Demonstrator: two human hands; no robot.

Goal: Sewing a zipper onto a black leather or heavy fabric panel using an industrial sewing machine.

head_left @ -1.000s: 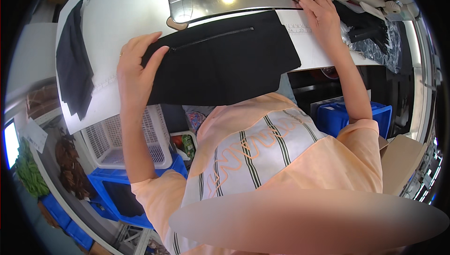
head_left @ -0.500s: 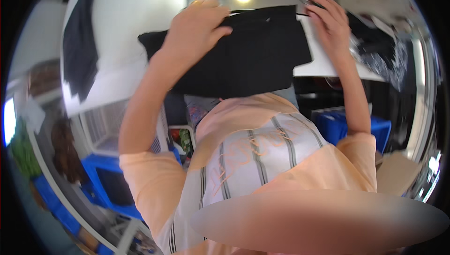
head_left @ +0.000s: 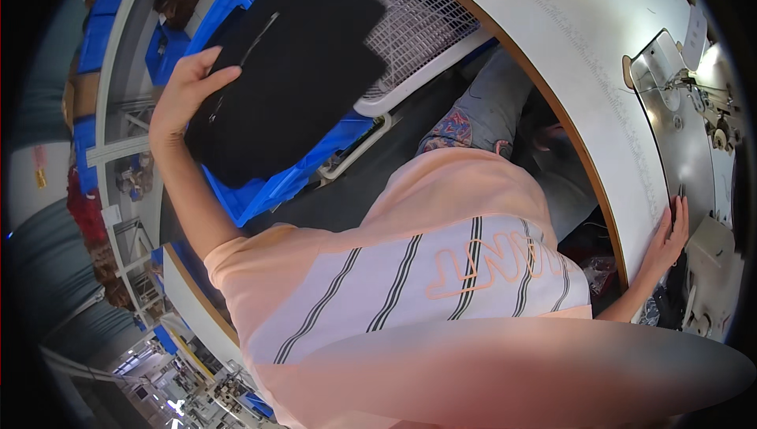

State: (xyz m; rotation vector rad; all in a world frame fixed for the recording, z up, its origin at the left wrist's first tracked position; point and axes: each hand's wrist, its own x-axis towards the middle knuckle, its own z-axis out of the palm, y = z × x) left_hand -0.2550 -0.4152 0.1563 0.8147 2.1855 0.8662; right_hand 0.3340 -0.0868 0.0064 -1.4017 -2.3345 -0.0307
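On the left, my left hand (head_left: 185, 90) pinches the edge of a black fabric piece (head_left: 292, 74), thumb on top and fingers behind. The cloth hangs over a blue crate (head_left: 296, 180), and a light thin line runs along it near my thumb. Far off on the right, my right hand (head_left: 665, 244) rests by the sewing machine's metal plate. Slim metal tips of a small hand tool (head_left: 682, 191) stick out past its fingers; most of the tool is hidden, and whether it is tweezers or snips I cannot tell.
A white plastic basket (head_left: 418, 27) stands beside the blue crate, under the edge of the white table (head_left: 583, 58). A sewing machine (head_left: 714, 110) sits at the right. Shelving with blue bins (head_left: 102, 35) lines the left side.
The view has turned left. My left hand has carried the black fabric piece off the white table to above the blue crate. My right hand stays at the table with the small tool.
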